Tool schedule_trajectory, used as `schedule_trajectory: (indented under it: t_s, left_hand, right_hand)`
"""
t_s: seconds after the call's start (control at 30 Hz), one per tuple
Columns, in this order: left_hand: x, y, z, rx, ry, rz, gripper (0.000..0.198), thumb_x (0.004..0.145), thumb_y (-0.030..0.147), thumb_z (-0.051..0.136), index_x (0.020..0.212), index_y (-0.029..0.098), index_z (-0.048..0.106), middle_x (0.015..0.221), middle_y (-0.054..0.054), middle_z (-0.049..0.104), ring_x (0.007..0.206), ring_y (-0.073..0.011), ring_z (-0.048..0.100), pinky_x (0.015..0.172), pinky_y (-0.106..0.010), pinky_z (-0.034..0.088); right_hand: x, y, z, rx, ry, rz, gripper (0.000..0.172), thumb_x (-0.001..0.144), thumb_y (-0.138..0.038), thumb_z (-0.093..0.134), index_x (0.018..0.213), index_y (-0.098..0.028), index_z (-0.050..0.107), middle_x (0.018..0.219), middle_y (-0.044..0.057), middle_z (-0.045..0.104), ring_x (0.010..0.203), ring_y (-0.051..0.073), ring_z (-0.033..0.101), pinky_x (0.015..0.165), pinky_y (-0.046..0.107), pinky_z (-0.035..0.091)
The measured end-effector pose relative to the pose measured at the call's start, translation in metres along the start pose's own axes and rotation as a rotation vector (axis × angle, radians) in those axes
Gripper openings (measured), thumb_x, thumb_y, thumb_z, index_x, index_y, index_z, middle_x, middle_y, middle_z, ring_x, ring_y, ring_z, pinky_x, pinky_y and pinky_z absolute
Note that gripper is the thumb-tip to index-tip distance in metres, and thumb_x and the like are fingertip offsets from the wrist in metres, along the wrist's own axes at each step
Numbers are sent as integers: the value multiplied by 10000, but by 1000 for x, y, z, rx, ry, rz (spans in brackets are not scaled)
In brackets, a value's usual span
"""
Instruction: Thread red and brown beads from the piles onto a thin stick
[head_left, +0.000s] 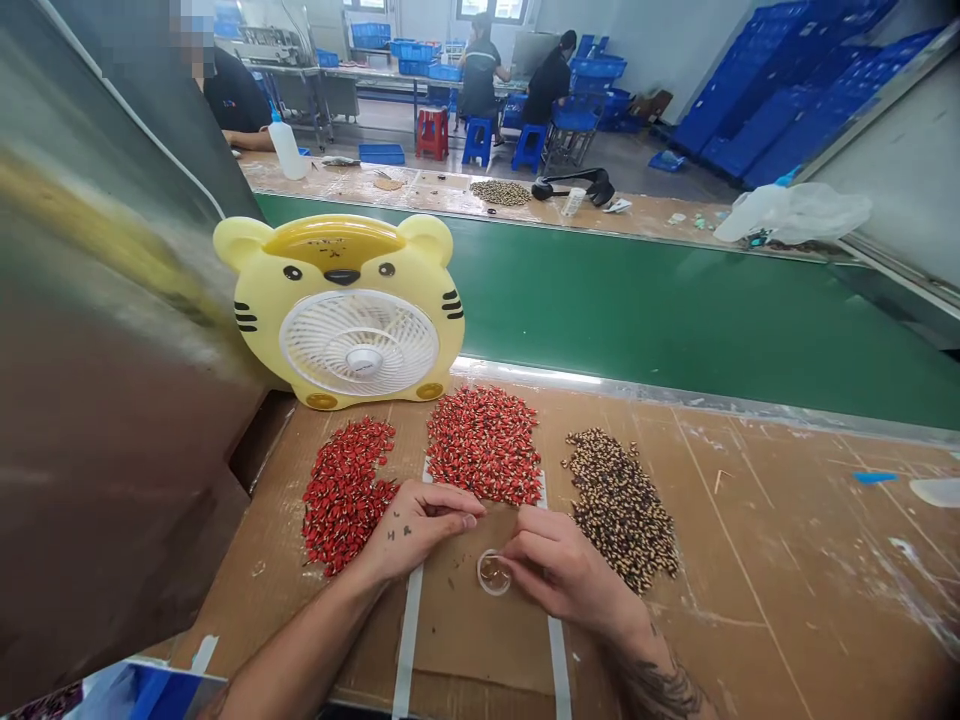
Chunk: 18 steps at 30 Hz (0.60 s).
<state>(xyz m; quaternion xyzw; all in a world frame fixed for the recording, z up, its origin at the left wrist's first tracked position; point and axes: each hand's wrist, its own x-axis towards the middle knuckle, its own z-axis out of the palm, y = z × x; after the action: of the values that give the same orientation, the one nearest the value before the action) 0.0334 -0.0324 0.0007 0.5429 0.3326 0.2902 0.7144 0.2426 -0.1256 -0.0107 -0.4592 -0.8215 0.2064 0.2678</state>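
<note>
My left hand (424,520) is closed in a pinch in front of the middle pile of small red parts (484,440). Whatever lies between thumb and fingertips is too small to make out. Just beside the wrist is another heap of red parts (349,490), partly behind the hand. My right hand (559,560) has its fingers drawn together, tips at the rim of a small round clear cup (494,574); I cannot tell what they pinch. Black-and-tan small parts (619,500) are heaped beyond that hand. Under both hands lies a brown cardboard sheet (480,640) with white tape strips.
A yellow animal-faced fan (345,310) stands behind the left heap. Beyond it runs a green conveyor belt (637,290). A metal panel (97,400) borders the left side. Across the belt are a white bottle (286,148), headphones (577,185) and several people working.
</note>
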Motion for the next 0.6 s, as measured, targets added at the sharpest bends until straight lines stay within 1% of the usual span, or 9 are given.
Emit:
schedule_trajectory:
  t_s: [0.07, 0.13, 0.2, 0.27, 0.37, 0.43, 0.5, 0.6]
  left_hand:
    - [0, -1, 1, -42, 0, -6, 102, 700, 197, 783, 791, 169, 821, 867, -86, 787, 822, -200, 701, 785, -275, 530]
    - [1, -3, 1, -98, -3, -39, 113, 694, 207, 792, 794, 160, 815, 838, -76, 776, 721, -172, 691, 716, -263, 534]
    - [1, -5, 2, -157, -4, -87, 150, 689, 221, 801, 821, 149, 807, 772, -61, 765, 652, -156, 683, 677, -258, 534]
    - [1, -8, 3, -202, 0, -133, 181, 681, 233, 809, 837, 141, 798, 722, -54, 759, 658, -167, 696, 683, -267, 540]
    - [1, -8, 5, -187, 10, -153, 170, 664, 233, 813, 796, 128, 791, 700, -58, 761, 657, -176, 699, 678, -270, 540]
    - [1, -8, 6, -143, 8, -158, 155, 662, 223, 804, 778, 122, 791, 671, -56, 756, 628, -171, 686, 661, -266, 535]
    - [1, -8, 8, -115, 3, -172, 155, 664, 212, 791, 790, 122, 793, 661, -53, 754, 617, -168, 680, 658, -266, 535]
    - [0, -9, 9, -93, -12, -189, 153, 664, 196, 774, 795, 121, 797, 705, -62, 766, 645, -175, 691, 673, -272, 542]
  right_hand:
    - [0, -1, 0, 14, -27, -6, 214, 936, -166, 501, 730, -183, 558, 689, 21, 522, 668, 161, 465, 598, 273, 314]
    - [1, -2, -3, 60, -46, -3, 211, 920, -167, 514, 714, -185, 552, 676, 17, 523, 654, 157, 471, 588, 268, 319]
    - [1, -1, -8, 119, -16, 21, 198, 912, -173, 539, 716, -186, 561, 664, 9, 528, 637, 150, 480, 578, 261, 326]
    - [-1, 0, -14, 186, 82, 54, 172, 901, -177, 571, 730, -189, 583, 650, -1, 525, 616, 144, 484, 566, 257, 329]
    - [-4, 3, -18, 305, 319, 106, 143, 888, -159, 596, 751, -199, 608, 629, -18, 500, 581, 138, 474, 550, 260, 331]
    - [-5, 3, -16, 365, 456, 136, 142, 889, -145, 598, 762, -205, 620, 631, -18, 500, 578, 141, 469, 553, 269, 342]
    - [-5, 3, -12, 381, 528, 157, 137, 885, -136, 609, 770, -207, 634, 636, -13, 509, 584, 148, 472, 559, 280, 350]
    - [-4, 2, -5, 369, 537, 168, 125, 872, -129, 626, 777, -206, 651, 636, -8, 524, 580, 149, 480, 555, 285, 351]
